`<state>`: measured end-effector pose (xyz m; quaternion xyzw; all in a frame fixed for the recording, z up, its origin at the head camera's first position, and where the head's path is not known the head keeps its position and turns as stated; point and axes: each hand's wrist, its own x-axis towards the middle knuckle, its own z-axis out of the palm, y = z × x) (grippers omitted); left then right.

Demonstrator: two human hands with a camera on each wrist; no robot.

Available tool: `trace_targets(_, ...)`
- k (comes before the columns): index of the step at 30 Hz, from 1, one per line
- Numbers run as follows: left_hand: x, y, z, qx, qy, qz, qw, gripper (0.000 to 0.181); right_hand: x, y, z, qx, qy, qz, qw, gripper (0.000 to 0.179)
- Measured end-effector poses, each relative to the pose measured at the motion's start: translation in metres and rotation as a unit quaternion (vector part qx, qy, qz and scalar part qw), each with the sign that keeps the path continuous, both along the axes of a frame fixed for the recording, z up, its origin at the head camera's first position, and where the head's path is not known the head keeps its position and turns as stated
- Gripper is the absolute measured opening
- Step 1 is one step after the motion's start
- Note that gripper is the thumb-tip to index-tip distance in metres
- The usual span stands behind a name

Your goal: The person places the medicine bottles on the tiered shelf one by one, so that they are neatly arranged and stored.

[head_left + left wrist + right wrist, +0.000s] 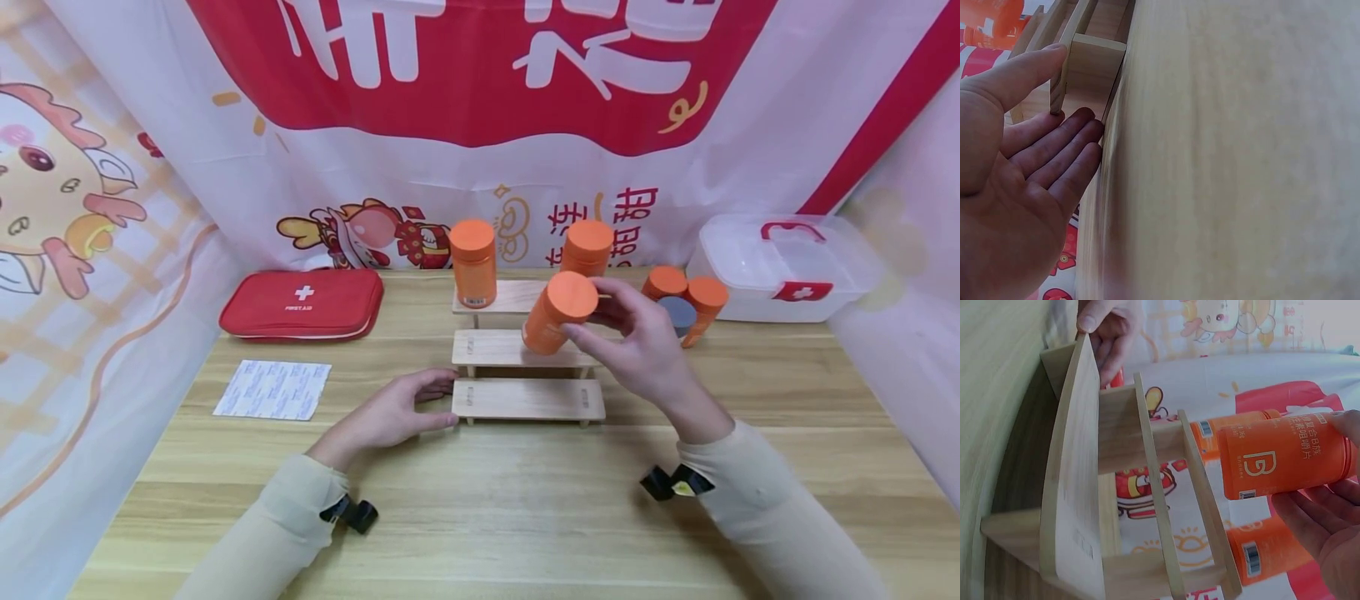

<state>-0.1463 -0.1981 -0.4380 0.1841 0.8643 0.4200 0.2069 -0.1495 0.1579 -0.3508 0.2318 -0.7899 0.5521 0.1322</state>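
Note:
My right hand (651, 354) pinches an orange bottle (546, 327) with an orange lid between thumb and fingers. This bottle is tilted and overlaps the middle step of the three-step wooden rack (528, 400) in the head view. White lettering and a barcode show on the held bottle (1272, 456) in the right wrist view. My left hand (393, 408) is at the left end of the lowest step, its thumb tip and fingertips at the board's corners, fingers mostly straight. Two more orange bottles, one left (474, 265) and one right (588, 246), stand on the top step.
Right of the rack are two orange-lidded bottles (705, 304) and a blue-grey lid (678, 317). A clear first-aid box (765, 292) stands at back right. On the left lie a red first-aid pouch (300, 308) and a white printed sheet (273, 390). Printed cloth (420, 158) hangs behind.

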Motion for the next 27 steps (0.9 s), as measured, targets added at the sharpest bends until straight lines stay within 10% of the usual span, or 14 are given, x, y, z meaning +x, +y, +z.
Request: trace_targets(27,0.0,0.001,-0.002,-0.014,0.005,0.013,0.9998,0.07,-0.02,-0.065,-0.017,-0.008,-0.074,0.049,0.996,0.059)
